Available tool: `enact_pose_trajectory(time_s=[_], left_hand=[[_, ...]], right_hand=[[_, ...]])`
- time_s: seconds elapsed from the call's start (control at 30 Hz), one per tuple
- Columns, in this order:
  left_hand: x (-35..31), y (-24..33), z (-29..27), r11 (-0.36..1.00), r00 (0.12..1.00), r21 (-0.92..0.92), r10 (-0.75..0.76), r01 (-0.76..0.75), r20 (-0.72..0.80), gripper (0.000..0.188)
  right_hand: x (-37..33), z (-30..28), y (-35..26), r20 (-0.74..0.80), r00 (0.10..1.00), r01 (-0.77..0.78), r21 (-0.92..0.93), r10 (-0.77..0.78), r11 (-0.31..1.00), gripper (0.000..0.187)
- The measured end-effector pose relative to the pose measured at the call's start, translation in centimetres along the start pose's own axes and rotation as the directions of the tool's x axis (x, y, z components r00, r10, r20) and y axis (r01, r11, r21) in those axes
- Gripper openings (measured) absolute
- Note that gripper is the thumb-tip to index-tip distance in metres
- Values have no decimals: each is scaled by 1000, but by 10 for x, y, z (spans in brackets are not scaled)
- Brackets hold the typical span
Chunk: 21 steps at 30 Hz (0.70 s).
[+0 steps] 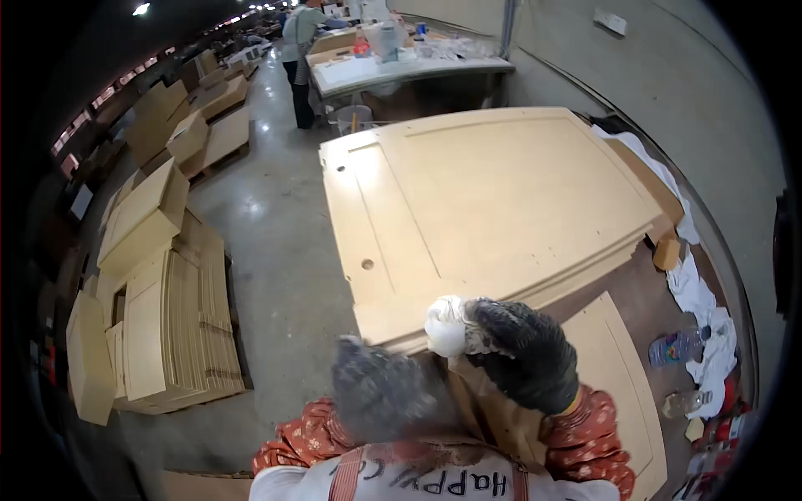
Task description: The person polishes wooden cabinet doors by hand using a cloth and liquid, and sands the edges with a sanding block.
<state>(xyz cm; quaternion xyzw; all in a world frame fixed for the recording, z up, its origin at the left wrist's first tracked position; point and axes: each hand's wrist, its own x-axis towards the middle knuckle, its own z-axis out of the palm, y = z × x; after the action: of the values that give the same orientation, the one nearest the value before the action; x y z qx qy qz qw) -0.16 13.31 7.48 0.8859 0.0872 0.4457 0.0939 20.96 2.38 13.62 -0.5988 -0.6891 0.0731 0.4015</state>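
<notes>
My right hand (528,355), in a dark knitted glove, is closed around a bunched white cloth (446,324). It is over the near edge of a stack of pale wooden panels (510,200). The top panel has thin grooves near its edges and two round holes on its left side. My left hand (380,388), also gloved, is smeared by motion just off the stack's near left corner. Its fingers cannot be made out. Another pale panel (606,359) lies lower, to the right of my right hand.
A pallet of stacked panels (180,326) stands to the left. At the far end, a person (301,58) is beside a cluttered worktable (409,71). Along the right lie white cloths (710,334), a plastic bottle (675,346), a smaller bottle (683,404) and a small tan block (667,254).
</notes>
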Motion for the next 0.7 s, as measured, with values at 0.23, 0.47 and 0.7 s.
enact_pose_trajectory(time_s=[0.23,0.47,0.7], left_hand=[[0,63,63,914,980,-384,-177,129,-92,71],[19,144,100,-430,647,-726,-342,537,682,42],[19,100,133,8,842,-851,-151,525,518,54]], right_hand=[[-86,44,-16,-293,955,-128,-262,47,957,55],[-121,63,-52,-586,804,419,676,99,606,50],[-361,-10,-84,-930,248,-845,-70,272,531,35]])
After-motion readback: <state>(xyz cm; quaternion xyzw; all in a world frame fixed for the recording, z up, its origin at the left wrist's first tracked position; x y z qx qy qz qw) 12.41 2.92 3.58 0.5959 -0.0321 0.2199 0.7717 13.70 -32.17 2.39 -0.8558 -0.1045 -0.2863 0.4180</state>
